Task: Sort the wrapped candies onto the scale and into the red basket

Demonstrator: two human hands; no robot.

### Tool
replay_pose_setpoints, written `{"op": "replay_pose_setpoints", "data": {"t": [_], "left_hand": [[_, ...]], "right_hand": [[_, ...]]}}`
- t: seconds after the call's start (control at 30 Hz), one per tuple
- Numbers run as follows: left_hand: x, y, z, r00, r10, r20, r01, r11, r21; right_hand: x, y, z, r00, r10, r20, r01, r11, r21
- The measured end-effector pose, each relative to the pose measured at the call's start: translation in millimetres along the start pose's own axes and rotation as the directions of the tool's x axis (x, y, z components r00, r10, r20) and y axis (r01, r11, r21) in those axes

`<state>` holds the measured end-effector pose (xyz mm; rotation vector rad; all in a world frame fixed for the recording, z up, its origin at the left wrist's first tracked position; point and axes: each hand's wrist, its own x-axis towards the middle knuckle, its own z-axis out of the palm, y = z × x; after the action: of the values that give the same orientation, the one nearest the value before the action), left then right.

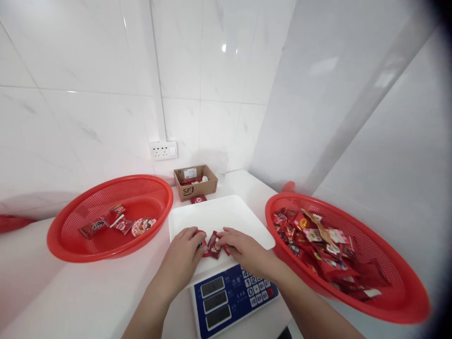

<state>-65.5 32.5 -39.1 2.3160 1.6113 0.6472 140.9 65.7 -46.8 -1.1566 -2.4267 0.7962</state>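
On the white tray of a digital scale, several red packets lie near the front. My left hand has its fingers curled round a red packet at the tray's left part. Between my hands a dark red packet lies tilted. My right hand reaches in from the right, fingertips on the packets, with a bit of red showing under its fingers. The palm sides of both hands are hidden.
A red basket with several snack packets stands left. Another red basket, holding many red packets and a wooden-coloured piece, is at right. Behind the tray are a cardboard box and a red packet. A socket is on the wall.
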Motion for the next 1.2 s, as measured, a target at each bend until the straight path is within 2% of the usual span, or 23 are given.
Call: {"op": "replay_pose_setpoints", "data": {"t": [0.13, 0.27, 0.43, 0.53, 0.6, 0.73, 0.93, 1.07, 1.2], "left_hand": [[-2, 1, 1.4, 0.998, 0.046, 0.034, -0.046, 0.999, 0.014], [-3, 3, 5.6, 0.997, 0.035, 0.070, -0.036, 0.999, 0.011], [-3, 4, 12.1, 0.993, 0.051, 0.105, -0.050, 0.999, -0.016], [-3, 2, 13.7, 0.992, 0.063, 0.107, -0.061, 0.998, -0.029], [-3, 1, 13.6, 0.995, 0.053, 0.088, -0.052, 0.998, -0.018], [-2, 0, 13.1, 0.999, 0.045, -0.027, -0.046, 0.999, -0.029], [0, -2, 13.8, 0.990, 0.086, -0.108, -0.096, 0.990, -0.100], [-1, -2, 13.4, 0.981, 0.181, -0.068, -0.186, 0.980, -0.069], [-3, 4, 13.3, 0.989, 0.125, 0.084, -0.127, 0.992, 0.025]], "right_hand": [[-2, 5, 1, 0.995, 0.053, -0.081, -0.057, 0.997, -0.045], [-3, 9, 0, 0.979, 0.123, -0.161, -0.143, 0.983, -0.116], [-1, 9, 2, 0.979, 0.141, -0.147, -0.159, 0.979, -0.125], [1, 10, 4, 0.983, 0.103, -0.151, -0.123, 0.984, -0.128], [0, 9, 5, 0.980, 0.072, -0.186, -0.101, 0.984, -0.148], [-4, 3, 4, 0.971, 0.066, -0.228, -0.095, 0.988, -0.119], [-8, -7, 7, 0.994, -0.030, -0.105, 0.027, 0.999, -0.030], [-6, -2, 9, 0.992, -0.080, -0.098, 0.073, 0.995, -0.072], [-11, 7, 3, 0.982, -0.057, -0.178, 0.028, 0.986, -0.163]]}}
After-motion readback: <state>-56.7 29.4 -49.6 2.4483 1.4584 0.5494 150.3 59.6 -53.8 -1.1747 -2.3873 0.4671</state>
